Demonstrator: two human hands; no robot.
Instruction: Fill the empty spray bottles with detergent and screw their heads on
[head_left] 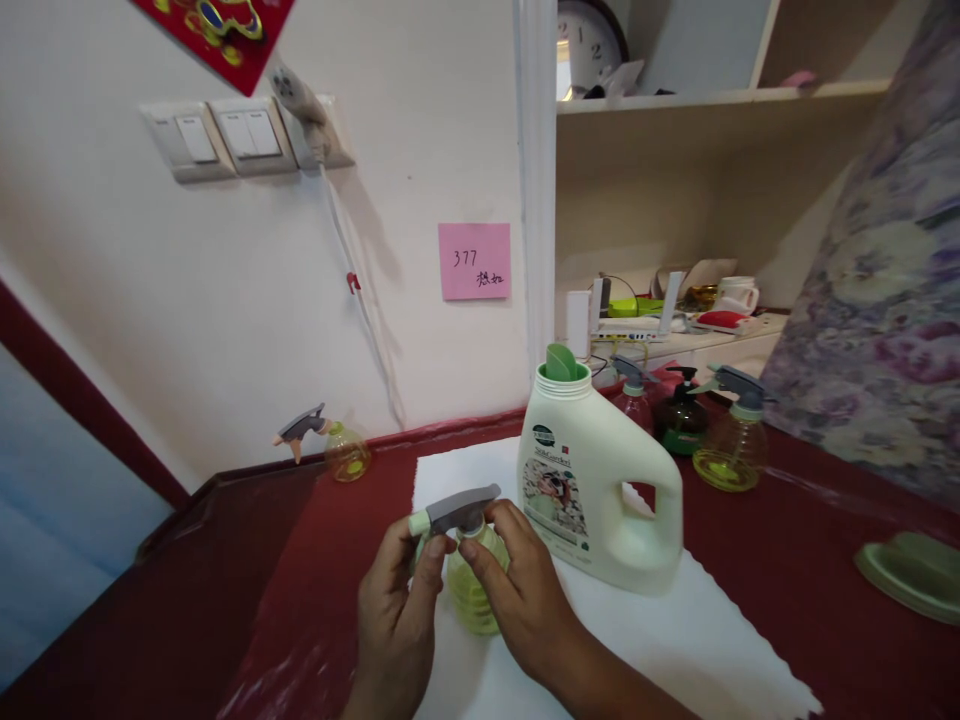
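Note:
A small yellow-green spray bottle (476, 598) stands upright on a white sheet (491, 690), with a grey spray head (461, 508) on its neck. My left hand (403, 605) is closed on the nozzle and trigger side of that head, its thumb towards me. At the neck, just under the back of the head, my right hand (529, 590) grips between thumb and fingers. Part of the neck is hidden by my fingers. Beside my right hand stands a large pale green detergent jug (600, 480), its open mouth holding a green spout (561, 362).
Another spray bottle (347, 452) stands by the wall at the left. Behind the jug are a red spray bottle (634, 398), a dark pump bottle (679, 415) and a yellow spray bottle (731, 445). A green dish-like object (915, 575) lies at the right edge.

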